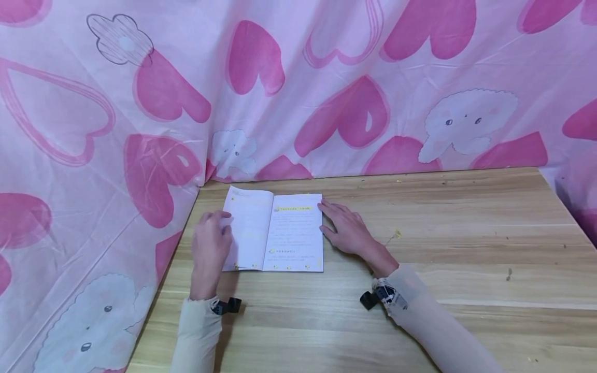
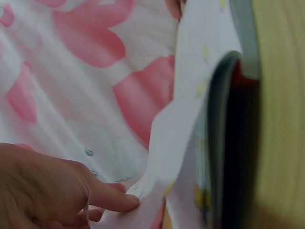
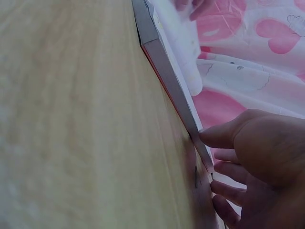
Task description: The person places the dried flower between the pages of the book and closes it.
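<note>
An open book with white printed pages and small yellow decorations lies on the wooden table. At its left side, my left hand pinches the edge of a left page between thumb and fingers; in the left wrist view that page side bows up from the table. My right hand rests along the book's right edge, fingers spread and fairly straight. Seen from the right wrist, the thumb and fingertips of the right hand touch the side of the thick page block.
Around the back and left of the table hangs a pink curtain with hearts and white fluffy animals. A small yellowish mark shows on the wood beside my right hand. Each wrist wears a small black camera.
</note>
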The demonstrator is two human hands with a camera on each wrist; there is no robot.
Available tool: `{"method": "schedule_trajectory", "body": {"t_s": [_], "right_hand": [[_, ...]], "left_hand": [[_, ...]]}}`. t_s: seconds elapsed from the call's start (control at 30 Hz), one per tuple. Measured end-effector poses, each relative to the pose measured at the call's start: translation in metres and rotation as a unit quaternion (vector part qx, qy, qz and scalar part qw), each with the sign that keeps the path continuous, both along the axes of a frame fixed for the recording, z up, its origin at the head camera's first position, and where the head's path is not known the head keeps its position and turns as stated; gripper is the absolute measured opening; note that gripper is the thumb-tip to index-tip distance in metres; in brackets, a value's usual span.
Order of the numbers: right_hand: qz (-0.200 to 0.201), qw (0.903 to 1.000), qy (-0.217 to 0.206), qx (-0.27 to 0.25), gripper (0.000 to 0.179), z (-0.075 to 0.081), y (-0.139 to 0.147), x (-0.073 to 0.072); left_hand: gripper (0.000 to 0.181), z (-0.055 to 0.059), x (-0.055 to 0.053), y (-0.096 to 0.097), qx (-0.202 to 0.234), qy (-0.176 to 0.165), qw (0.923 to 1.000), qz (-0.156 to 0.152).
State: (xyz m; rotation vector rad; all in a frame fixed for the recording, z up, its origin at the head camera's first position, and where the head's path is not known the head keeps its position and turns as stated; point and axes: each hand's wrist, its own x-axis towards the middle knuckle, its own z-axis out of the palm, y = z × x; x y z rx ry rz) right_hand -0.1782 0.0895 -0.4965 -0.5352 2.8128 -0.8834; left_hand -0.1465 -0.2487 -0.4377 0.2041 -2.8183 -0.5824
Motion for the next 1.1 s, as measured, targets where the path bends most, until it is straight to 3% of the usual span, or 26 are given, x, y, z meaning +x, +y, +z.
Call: {"method": "schedule_trajectory", "body": {"t_s": [0.23, 0.4, 0.6, 0.73, 0.8, 0.9, 1.0, 1.1], "right_hand": [[-0.002, 1.0000, 0.003, -0.007, 0.065, -0.001, -0.001, 0.000], [-0.003, 0.9999, 0.004, -0.015, 0.064, -0.001, -0.001, 0.001], [-0.005, 0.9999, 0.002, -0.011, 0.063, -0.001, -0.002, 0.001], [-0.005, 0.9999, 0.002, -0.011, 0.063, -0.001, -0.002, 0.001], [-0.004, 0.9999, 0.003, -0.011, 0.063, -0.001, -0.002, 0.001], [-0.005, 0.9999, 0.004, -0.011, 0.063, -0.002, -0.002, 0.001], [-0.006, 0.9999, 0.005, -0.009, 0.063, -0.002, -0.002, 0.001], [-0.007, 0.9999, 0.002, -0.008, 0.063, -0.002, -0.002, 0.000]], "left_hand": [[0.047, -0.019, -0.008, -0.007, -0.029, -0.082, 0.9962, -0.005], [0.054, -0.028, -0.011, -0.007, -0.032, -0.104, 0.9939, -0.022], [0.050, -0.034, -0.010, -0.004, -0.040, -0.100, 0.9937, -0.033], [0.038, -0.036, -0.011, -0.003, -0.068, -0.068, 0.9943, -0.046], [0.039, -0.037, -0.013, -0.003, -0.072, -0.037, 0.9939, -0.074], [0.050, -0.039, -0.017, -0.001, -0.059, 0.007, 0.9878, -0.144], [0.053, -0.042, -0.020, 0.003, -0.044, 0.001, 0.9779, -0.205], [0.041, -0.046, -0.020, 0.010, -0.038, -0.019, 0.9740, -0.222]]}}
